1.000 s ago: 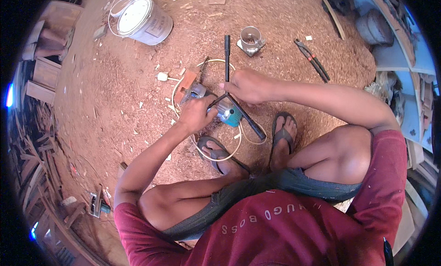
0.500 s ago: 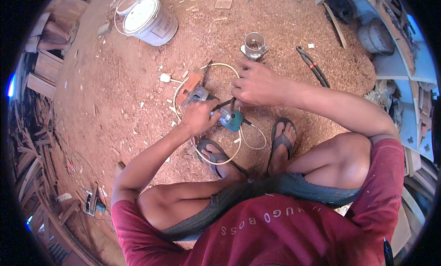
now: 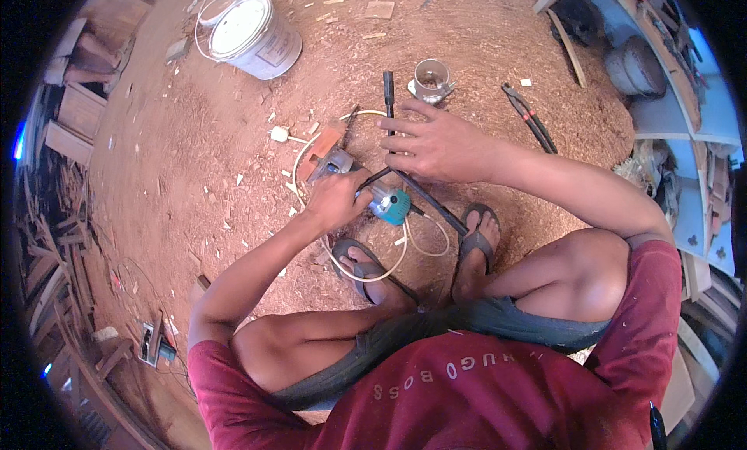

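Observation:
A corded teal-and-silver power tool (image 3: 396, 207) with an orange-brown plate (image 3: 326, 143) at its far end lies on the ground before me. My left hand (image 3: 338, 198) is closed around its body. A black three-armed wrench (image 3: 429, 196) sits over the tool, one arm running to my left hand's fingers; exactly where that end seats is hidden. Another arm points away from me, and the third reaches toward my right foot. My right hand (image 3: 436, 145) has its fingers spread across the far-pointing arm, touching it near the hub. A pale cord (image 3: 294, 182) loops around the tool.
Beyond my right hand stands a metal cup (image 3: 431, 78); to its right lie pliers with black-and-red handles (image 3: 531, 122). A white lidded bucket (image 3: 257, 42) is at the far left. Wood scraps (image 3: 58, 263) pile along the left, with shelves (image 3: 661, 115) on the right. Shavings cover the ground.
The wrench's arms have swung into plain view, one now pointing away and one toward my right foot. My right hand's fingers have spread apart. My left hand stays put.

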Tool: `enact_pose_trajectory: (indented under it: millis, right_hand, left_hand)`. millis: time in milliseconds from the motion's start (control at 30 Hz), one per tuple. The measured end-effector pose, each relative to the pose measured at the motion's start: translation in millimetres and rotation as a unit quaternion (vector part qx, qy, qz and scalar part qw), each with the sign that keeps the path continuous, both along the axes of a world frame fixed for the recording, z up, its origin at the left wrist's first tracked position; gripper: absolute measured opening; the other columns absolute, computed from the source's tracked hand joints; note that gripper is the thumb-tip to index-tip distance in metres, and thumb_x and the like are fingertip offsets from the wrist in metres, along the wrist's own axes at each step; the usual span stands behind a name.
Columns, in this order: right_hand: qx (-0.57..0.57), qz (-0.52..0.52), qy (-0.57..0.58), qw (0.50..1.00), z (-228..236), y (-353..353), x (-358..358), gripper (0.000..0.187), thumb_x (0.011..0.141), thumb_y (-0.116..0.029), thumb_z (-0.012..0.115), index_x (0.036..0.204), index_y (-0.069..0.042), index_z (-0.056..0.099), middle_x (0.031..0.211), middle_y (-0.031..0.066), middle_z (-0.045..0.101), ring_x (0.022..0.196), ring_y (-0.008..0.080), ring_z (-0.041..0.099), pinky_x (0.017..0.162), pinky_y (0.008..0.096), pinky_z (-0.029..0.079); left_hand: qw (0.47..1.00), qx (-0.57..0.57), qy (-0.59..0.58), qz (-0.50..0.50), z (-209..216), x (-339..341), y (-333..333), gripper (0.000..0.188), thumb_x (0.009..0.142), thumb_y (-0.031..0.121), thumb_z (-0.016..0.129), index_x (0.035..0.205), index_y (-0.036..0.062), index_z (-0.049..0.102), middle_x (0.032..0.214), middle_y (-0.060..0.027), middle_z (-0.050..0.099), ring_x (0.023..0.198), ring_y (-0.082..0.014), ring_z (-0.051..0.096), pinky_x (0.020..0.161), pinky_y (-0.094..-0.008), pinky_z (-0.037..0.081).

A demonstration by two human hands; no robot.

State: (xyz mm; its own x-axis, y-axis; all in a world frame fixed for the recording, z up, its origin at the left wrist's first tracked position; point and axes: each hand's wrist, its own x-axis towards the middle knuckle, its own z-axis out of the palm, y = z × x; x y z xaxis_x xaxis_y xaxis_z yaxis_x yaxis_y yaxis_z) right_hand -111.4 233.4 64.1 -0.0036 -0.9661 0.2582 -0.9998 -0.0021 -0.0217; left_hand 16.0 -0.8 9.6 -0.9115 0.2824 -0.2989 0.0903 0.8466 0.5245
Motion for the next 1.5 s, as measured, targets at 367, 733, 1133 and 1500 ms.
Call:
enact_pose_trajectory:
  millis: [367, 733, 1133, 1500]
  right_hand:
    - [0.189, -0.247, -0.354, 0.882, 10, -22, 16, 0.036, 0.097, -0.038, 0.057, 0.085, -0.007, 0.069, 0.073, 0.0132, 0.066, 0.069, 0.0347, 0.067, 0.067, 0.0462, 0.055]
    - [-0.027, 0.028, 0.030, 0.999, 3, 0, 1, 0.016, 0.087, -0.020, 0.060, 0.096, -0.009, 0.067, 0.110, 0.0067, 0.065, 0.114, 0.0238, 0.060, 0.104, 0.0457, 0.043]
    - [-0.047, -0.112, -0.198, 0.973, 0, -1, 7, 0.023, 0.091, -0.028, 0.063, 0.096, -0.006, 0.064, 0.099, 0.0125, 0.068, 0.084, 0.0275, 0.068, 0.066, 0.0395, 0.055]
    - [0.026, -0.016, 0.014, 0.999, -2, 1, -2, 0.017, 0.083, -0.025, 0.062, 0.085, -0.010, 0.070, 0.096, 0.0053, 0.068, 0.107, 0.0259, 0.064, 0.091, 0.0421, 0.049]
  left_hand:
    - [1.000, 0.003, 0.003, -0.001, -5, 7, -5, 0.029, 0.087, 0.023, 0.063, 0.109, 0.0040, 0.063, 0.090, -0.0239, 0.069, 0.084, -0.0436, 0.067, 0.077, -0.0528, 0.053]
    - [1.000, -0.012, 0.003, -0.010, -3, 3, -3, 0.033, 0.087, 0.024, 0.064, 0.112, 0.0040, 0.063, 0.092, -0.0231, 0.069, 0.087, -0.0428, 0.067, 0.078, -0.0519, 0.054]
    - [1.000, -0.009, -0.006, 0.002, 3, 3, 0, 0.031, 0.088, 0.024, 0.060, 0.113, 0.0064, 0.064, 0.100, -0.0228, 0.070, 0.090, -0.0424, 0.068, 0.079, -0.0517, 0.054]
    - [1.000, -0.009, 0.008, -0.002, -4, 1, 2, 0.029, 0.088, 0.026, 0.063, 0.110, 0.0068, 0.065, 0.095, -0.0206, 0.071, 0.089, -0.0418, 0.068, 0.078, -0.0517, 0.054]
